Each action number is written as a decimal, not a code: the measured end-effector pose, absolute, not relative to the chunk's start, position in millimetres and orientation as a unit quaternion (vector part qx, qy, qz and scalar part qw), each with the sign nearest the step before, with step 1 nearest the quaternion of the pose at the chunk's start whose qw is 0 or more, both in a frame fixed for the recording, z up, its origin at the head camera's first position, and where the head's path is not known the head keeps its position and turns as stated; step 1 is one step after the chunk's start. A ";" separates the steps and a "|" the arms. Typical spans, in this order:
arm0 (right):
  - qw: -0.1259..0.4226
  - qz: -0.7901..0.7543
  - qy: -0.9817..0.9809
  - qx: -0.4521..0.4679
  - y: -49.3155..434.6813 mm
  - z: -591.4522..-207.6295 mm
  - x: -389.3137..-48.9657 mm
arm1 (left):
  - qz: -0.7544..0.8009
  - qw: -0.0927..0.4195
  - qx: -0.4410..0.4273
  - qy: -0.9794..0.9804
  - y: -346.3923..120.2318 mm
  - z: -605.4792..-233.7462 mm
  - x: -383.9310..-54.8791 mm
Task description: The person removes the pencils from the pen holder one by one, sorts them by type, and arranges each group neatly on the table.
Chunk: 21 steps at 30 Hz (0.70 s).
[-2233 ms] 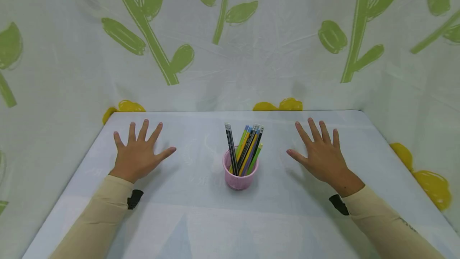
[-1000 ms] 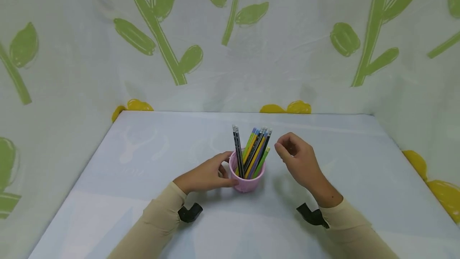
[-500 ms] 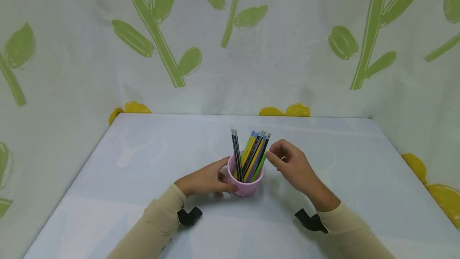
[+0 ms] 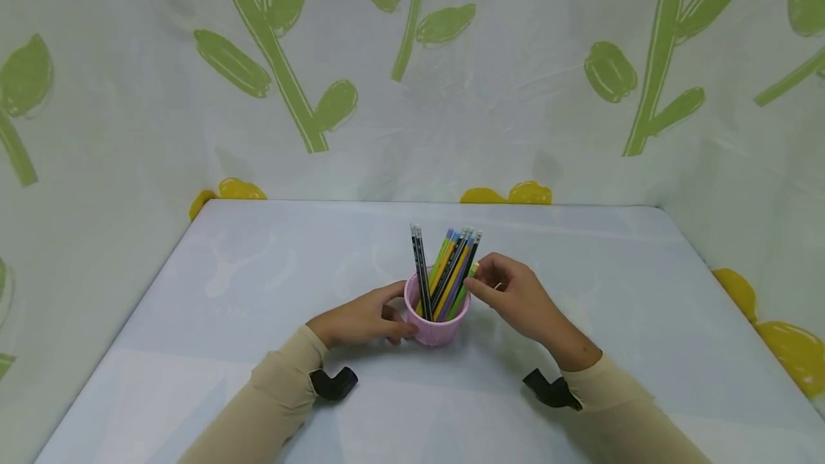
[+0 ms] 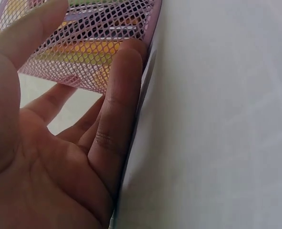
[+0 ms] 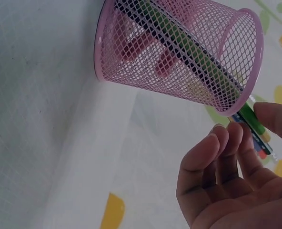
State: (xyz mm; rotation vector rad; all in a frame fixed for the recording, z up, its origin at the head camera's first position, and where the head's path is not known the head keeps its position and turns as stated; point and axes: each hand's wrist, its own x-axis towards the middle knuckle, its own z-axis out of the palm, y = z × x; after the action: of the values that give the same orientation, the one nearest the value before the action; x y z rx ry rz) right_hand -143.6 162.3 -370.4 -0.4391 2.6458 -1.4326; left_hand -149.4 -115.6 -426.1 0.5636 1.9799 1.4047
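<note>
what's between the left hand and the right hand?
Head view: the pink mesh pencil cup, with its pencils, stands between the left hand and the right hand.

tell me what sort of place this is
Probably a small indoor workspace, perhaps a curtained-off booth: a pale table, a leaf-and-flower-printed backdrop behind and beside it, and a pink mesh pencil cup near the middle.

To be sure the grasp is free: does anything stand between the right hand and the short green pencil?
Nothing visible blocks the thumb of the right hand: it is at the green pencil, above the rim of the cup. A black pencil leans close by and could get in the fingers' way.
</note>
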 end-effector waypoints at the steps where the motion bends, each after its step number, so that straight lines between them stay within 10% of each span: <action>1: 0.049 -0.469 0.870 -0.146 162.1 -370.2 -143.8 | 0.532 0.319 0.215 0.754 -116.6 -426.5 -150.5; 21: 0.037 -0.470 0.867 -0.164 158.9 -374.9 -142.7 | 0.538 0.310 0.230 0.749 -119.8 -432.3 -154.4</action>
State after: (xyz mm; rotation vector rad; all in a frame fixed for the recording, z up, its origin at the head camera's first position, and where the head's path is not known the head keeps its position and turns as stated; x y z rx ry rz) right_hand -142.7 158.9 -374.9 -0.5029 2.6596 -1.4418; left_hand -154.4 -119.8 -432.3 0.6082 1.9776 1.4219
